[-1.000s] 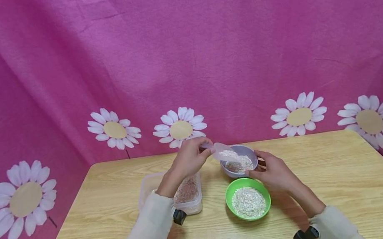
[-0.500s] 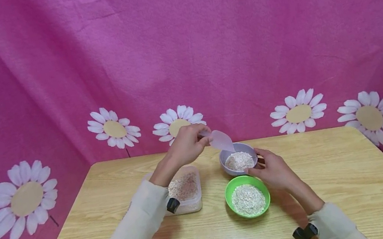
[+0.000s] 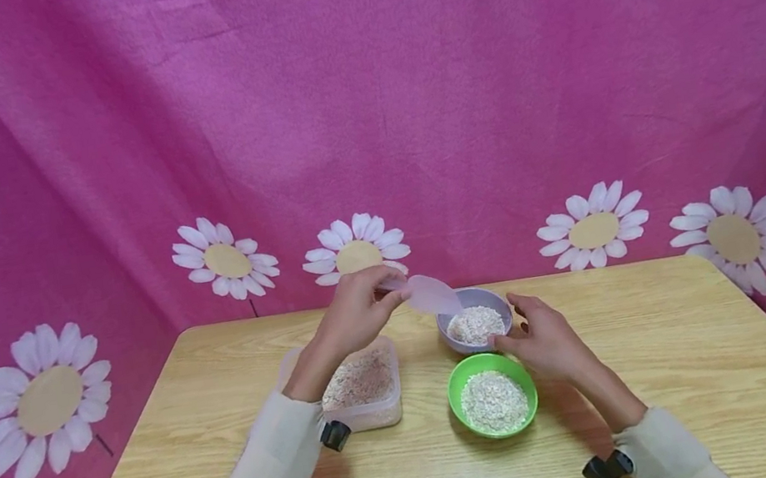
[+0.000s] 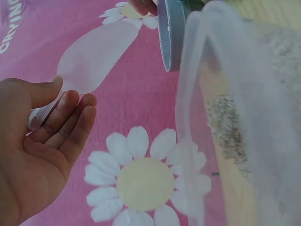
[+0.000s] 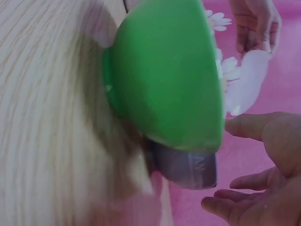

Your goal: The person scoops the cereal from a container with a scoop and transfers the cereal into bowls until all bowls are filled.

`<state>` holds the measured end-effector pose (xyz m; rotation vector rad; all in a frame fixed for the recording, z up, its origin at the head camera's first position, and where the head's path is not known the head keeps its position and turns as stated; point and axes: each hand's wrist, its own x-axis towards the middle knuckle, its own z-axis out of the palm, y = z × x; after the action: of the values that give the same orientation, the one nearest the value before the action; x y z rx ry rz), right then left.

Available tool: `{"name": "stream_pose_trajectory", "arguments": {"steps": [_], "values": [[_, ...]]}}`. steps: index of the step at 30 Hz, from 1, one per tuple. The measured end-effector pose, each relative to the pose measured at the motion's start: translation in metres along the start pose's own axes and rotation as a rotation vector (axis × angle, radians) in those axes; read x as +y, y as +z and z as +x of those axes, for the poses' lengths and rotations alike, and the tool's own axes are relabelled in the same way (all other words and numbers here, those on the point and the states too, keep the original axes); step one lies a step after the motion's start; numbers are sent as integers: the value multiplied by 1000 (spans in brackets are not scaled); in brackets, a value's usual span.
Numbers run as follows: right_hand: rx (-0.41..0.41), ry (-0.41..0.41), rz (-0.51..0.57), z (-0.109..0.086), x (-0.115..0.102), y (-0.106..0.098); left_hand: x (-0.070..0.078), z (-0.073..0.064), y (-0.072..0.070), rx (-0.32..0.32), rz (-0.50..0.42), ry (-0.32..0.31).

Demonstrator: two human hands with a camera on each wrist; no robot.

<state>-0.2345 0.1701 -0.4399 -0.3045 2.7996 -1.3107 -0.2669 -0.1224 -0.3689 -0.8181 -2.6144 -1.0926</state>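
My left hand [image 3: 358,309] pinches the handle of a translucent pinkish scoop [image 3: 432,296] above the table. The scoop's tip slopes down over the left rim of a purple-grey bowl [image 3: 452,343], and no flakes show on it. Pale oat-like flakes [image 3: 477,325] are heaped in that bowl. My right hand [image 3: 547,338] holds the bowl's right side, thumb at the near rim and fingers farther back. Just in front stands a green bowl [image 3: 456,404] with similar flakes. In the right wrist view, the green bowl [image 5: 164,75] partly hides the purple-grey one [image 5: 183,167].
A clear plastic tub [image 3: 375,418] of pinkish-brown flakes stands on the wooden table [image 3: 677,359], partly behind my left forearm. A pink cloth [image 3: 405,100] with printed daisies hangs behind the table's far edge.
The flakes seen on the scoop a second ago are now off it, and the bowl's heap looks fuller. My left hand rose, then came back left and slightly down. The right hand stayed at the bowl.
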Motion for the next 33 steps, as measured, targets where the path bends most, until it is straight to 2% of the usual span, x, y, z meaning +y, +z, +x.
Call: {"name": "stream_pose_trajectory", "arguments": {"steps": [6,11,18,22,25,33], "values": [[73,-49,-81,-6,-12,-1,-10,-30,-9,99,-56,-46],[104,-130,-82,-13,-30,3,-20,-57,-19,155,-55,-95],[60,-172,-91,-17,-50,20,-39,-96,-37,193,-21,-204],[11,-163,-103,-17,-59,35,-49,-114,-48,199,34,-230],[-19,-166,-81,-18,-67,47,-54,-125,-56,192,77,-225],[-58,-191,0,-25,-84,79,-67,-141,-70,128,145,-182]]}}
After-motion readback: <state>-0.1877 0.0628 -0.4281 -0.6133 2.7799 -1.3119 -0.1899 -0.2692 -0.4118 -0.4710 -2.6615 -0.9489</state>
